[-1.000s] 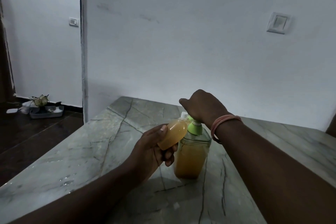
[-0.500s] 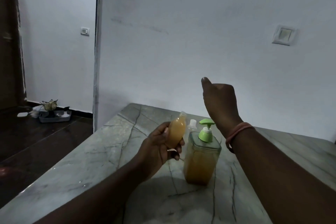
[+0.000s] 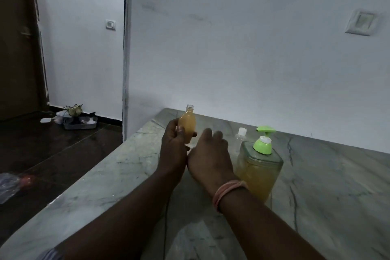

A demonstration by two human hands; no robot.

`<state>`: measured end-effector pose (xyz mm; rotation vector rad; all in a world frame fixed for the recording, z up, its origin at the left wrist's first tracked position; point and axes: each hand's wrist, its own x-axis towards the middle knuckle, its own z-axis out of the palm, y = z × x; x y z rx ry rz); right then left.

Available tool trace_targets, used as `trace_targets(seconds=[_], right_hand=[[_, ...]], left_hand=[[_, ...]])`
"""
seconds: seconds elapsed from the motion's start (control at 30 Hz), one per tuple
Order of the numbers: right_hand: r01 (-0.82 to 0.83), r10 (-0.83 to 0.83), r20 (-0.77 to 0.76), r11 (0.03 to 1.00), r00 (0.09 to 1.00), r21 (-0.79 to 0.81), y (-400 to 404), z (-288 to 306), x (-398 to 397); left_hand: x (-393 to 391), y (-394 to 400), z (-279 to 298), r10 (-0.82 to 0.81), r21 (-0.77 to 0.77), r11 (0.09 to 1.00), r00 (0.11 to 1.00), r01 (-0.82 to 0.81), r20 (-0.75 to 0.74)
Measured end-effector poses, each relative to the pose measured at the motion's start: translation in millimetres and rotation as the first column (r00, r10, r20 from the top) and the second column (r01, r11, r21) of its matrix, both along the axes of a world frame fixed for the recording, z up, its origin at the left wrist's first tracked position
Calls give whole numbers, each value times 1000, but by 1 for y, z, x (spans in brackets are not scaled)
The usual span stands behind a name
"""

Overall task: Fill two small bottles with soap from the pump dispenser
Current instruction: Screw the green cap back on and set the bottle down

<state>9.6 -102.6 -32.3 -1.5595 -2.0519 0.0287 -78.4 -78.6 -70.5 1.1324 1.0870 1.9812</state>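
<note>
Orange-filled small bottle upright in left hand, uncapped.

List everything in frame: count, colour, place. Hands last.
small bottle: 1, filled with orange soap, uncapped, held upright above the counter's left part
empty small bottle: 1, clear with white cap, on the counter behind the dispenser
pump dispenser: 1, clear body with orange soap, green pump, on the counter right of the hands
counter: 1, grey-green marble, against the wall
wall switches: 2, white, one on each wall
tray: 1, grey, on the dark floor at left, holding clutter
wristband: 1, pink, on the right wrist
left hand: grips the filled bottle
right hand: holds nothing, fingers relaxed, beside the left hand
</note>
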Motion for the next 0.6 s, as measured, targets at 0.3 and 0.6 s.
trace_targets(seconds=[0.3,0.6], right_hand=[[-54,85,109,965,990,-256,13,10,3],[-484,432,-337,871,837,-87,-5,106,31]], left_hand=[[3,-1,-1,26,-31,999,997,-29,-74],[6,-3,2,-64,12,998,992,66,-107]])
